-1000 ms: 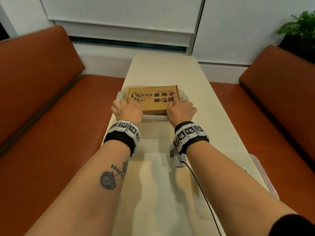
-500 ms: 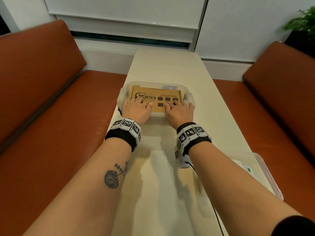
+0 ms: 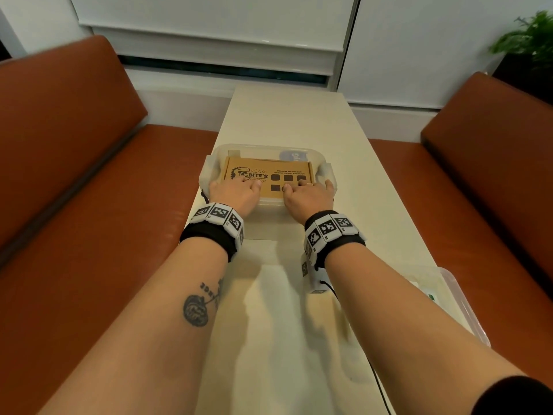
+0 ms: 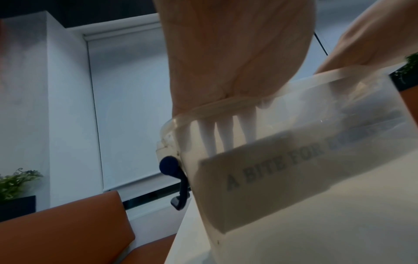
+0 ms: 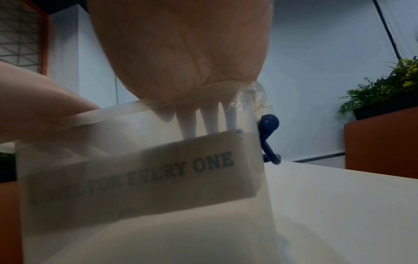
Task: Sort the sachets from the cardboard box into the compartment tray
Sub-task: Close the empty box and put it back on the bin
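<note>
Both hands are working in the middle of the head view. The flat brown cardboard box [image 3: 266, 177] with black printing on its lid is sitting inside a clear plastic tub [image 3: 324, 172], which is standing on the long cream table [image 3: 294, 121]. The left hand [image 3: 232, 195] is reaching over the tub's near rim, fingers [image 4: 209, 133] pointing down inside the wall and touching the near edge of the cardboard box. The left wrist view is showing those fingers fairly straight behind the plastic; whether they are actually gripping the cardboard, I cannot tell. The right hand [image 3: 305, 196] is doing the same on the right side of the frame, its fingers [image 5: 187, 121] dipping straight down behind the clear wall onto the box's top edge, and again a real grip cannot be told. Printed lettering on the box's near side is reading through the tub wall in both wrist views. A dark blue latch [image 4: 174, 174] is hanging at the tub's corner.

At the lower right edge of the head view, a second clear plastic container [image 3: 462, 304] is lying on the table, mostly hidden behind the right forearm. Orange-brown bench seats [image 3: 98, 205] are flanking the table, and a green plant [image 3: 529, 34] is standing in the upper right corner.
</note>
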Motion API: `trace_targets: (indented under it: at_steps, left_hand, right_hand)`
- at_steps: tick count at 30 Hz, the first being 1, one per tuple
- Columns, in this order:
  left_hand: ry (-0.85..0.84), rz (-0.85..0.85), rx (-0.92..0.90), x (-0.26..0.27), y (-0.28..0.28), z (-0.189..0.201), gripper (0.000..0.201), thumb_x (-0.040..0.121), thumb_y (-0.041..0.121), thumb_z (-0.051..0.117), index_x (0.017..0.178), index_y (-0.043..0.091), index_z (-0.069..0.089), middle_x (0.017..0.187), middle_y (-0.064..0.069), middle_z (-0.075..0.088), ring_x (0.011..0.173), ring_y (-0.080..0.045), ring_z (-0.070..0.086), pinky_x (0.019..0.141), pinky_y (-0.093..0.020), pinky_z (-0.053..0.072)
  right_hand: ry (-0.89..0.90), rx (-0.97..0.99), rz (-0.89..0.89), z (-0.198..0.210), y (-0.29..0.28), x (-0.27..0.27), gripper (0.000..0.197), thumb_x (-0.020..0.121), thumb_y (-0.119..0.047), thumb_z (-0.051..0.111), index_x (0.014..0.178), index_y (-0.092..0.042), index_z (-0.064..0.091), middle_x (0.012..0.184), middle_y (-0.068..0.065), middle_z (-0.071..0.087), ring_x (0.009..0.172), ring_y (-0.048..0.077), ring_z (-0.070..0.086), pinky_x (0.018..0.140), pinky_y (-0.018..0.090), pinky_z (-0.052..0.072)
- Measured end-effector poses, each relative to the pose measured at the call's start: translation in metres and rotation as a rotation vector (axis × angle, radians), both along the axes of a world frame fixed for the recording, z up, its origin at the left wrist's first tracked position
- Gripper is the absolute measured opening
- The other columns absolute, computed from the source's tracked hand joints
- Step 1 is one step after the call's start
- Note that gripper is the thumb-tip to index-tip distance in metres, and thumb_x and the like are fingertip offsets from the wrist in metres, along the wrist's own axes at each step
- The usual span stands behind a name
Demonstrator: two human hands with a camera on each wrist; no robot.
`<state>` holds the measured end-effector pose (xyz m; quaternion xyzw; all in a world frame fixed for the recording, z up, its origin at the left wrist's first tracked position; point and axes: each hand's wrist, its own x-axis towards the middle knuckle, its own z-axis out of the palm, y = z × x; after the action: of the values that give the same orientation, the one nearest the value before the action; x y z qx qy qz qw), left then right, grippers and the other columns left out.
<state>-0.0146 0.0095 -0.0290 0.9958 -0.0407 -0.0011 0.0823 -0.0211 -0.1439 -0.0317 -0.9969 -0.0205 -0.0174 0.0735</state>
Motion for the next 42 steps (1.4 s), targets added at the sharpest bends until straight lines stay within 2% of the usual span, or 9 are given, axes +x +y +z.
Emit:
trace_targets:
  at_steps: [5, 9, 12, 15, 17, 23, 28, 33, 42]
  left_hand:
    - [-0.052, 0.015, 0.004, -0.005, -0.004, -0.003, 0.057, 0.101, 0.047, 0.010, 0.136, 0.027, 0.050, 0.140, -0.003, 0.051, 0.135, -0.029, 0.036, 0.116, -0.051, 0.011]
    - [-0.309, -0.023, -0.191, -0.026, -0.029, -0.004, 0.050, 0.102, 0.041, 0.027, 0.136, 0.013, 0.049, 0.147, -0.011, 0.040, 0.145, -0.029, 0.014, 0.118, -0.043, -0.001]
    - [-0.450, -0.065, -0.321, -0.048, -0.059, -0.002, 0.040, 0.100, 0.031, 0.039, 0.129, 0.007, 0.054, 0.139, -0.013, 0.047, 0.139, -0.030, 0.026, 0.117, -0.041, 0.013]
    - [-0.577, -0.117, -0.321, -0.071, -0.089, 0.001, 0.033, 0.097, 0.023, 0.045, 0.120, 0.005, 0.059, 0.124, -0.013, 0.057, 0.120, -0.030, 0.044, 0.101, -0.037, 0.033]
    - [-0.600, -0.148, -0.316, -0.085, -0.106, -0.002, 0.030, 0.097, 0.021, 0.046, 0.117, 0.005, 0.061, 0.117, -0.012, 0.059, 0.111, -0.028, 0.046, 0.095, -0.034, 0.034]
    - [-0.166, -0.088, -0.325, -0.105, -0.145, -0.023, 0.032, 0.098, 0.029, 0.044, 0.119, 0.008, 0.056, 0.121, -0.010, 0.057, 0.115, -0.028, 0.046, 0.092, -0.037, 0.039]
    - [0.214, -0.053, -0.172, -0.113, -0.173, -0.040, 0.037, 0.095, 0.036, 0.048, 0.110, 0.004, 0.059, 0.112, -0.013, 0.063, 0.102, -0.030, 0.059, 0.075, -0.032, 0.043]
    - [0.250, 0.009, -0.065, -0.115, -0.193, -0.044, 0.019, 0.093, 0.004, 0.047, 0.100, -0.001, 0.064, 0.108, -0.017, 0.065, 0.099, -0.031, 0.063, 0.070, -0.030, 0.042]
    - [0.205, 0.038, -0.050, -0.113, -0.192, -0.047, 0.023, 0.093, -0.002, 0.042, 0.106, -0.004, 0.061, 0.109, -0.020, 0.064, 0.100, -0.033, 0.062, 0.074, -0.032, 0.045]
  right_hand:
    - [0.027, 0.092, 0.013, 0.001, -0.003, 0.000, 0.047, 0.101, -0.035, 0.017, 0.134, -0.028, 0.049, 0.142, 0.008, 0.047, 0.128, 0.026, 0.045, 0.115, 0.050, 0.007]
    - [-0.179, 0.421, -0.019, 0.005, -0.013, -0.014, 0.041, 0.101, -0.033, 0.030, 0.127, -0.018, 0.057, 0.129, 0.006, 0.059, 0.123, 0.023, 0.049, 0.114, 0.041, 0.015]
    - [-0.324, 0.549, -0.096, 0.008, -0.027, -0.033, 0.036, 0.098, -0.029, 0.041, 0.125, -0.011, 0.057, 0.123, 0.011, 0.058, 0.114, 0.025, 0.052, 0.101, 0.036, 0.034]
    - [-0.276, 0.618, -0.173, 0.011, -0.050, -0.051, 0.037, 0.096, -0.027, 0.045, 0.128, -0.010, 0.051, 0.124, 0.011, 0.056, 0.114, 0.025, 0.052, 0.098, 0.037, 0.040]
    - [-0.212, 0.657, -0.209, 0.010, -0.068, -0.061, 0.039, 0.095, -0.026, 0.047, 0.130, -0.009, 0.048, 0.125, 0.011, 0.056, 0.114, 0.025, 0.052, 0.094, 0.034, 0.040]
    - [-0.059, 0.576, -0.299, 0.001, -0.124, -0.097, 0.038, 0.093, -0.023, 0.051, 0.127, -0.006, 0.052, 0.121, 0.013, 0.060, 0.113, 0.028, 0.055, 0.090, 0.035, 0.044]
    - [0.008, 0.355, -0.400, 0.000, -0.178, -0.125, 0.033, 0.092, -0.019, 0.048, 0.122, -0.007, 0.055, 0.123, 0.012, 0.058, 0.113, 0.030, 0.054, 0.092, 0.039, 0.047]
    - [0.181, 0.176, -0.624, -0.002, -0.232, -0.151, 0.033, 0.091, -0.014, 0.043, 0.121, -0.006, 0.054, 0.128, 0.013, 0.048, 0.119, 0.031, 0.042, 0.096, 0.042, 0.040]
    - [0.512, 0.145, -0.548, -0.010, -0.246, -0.162, 0.031, 0.099, -0.011, 0.039, 0.124, 0.001, 0.054, 0.132, 0.014, 0.055, 0.122, 0.028, 0.052, 0.100, 0.032, 0.043]
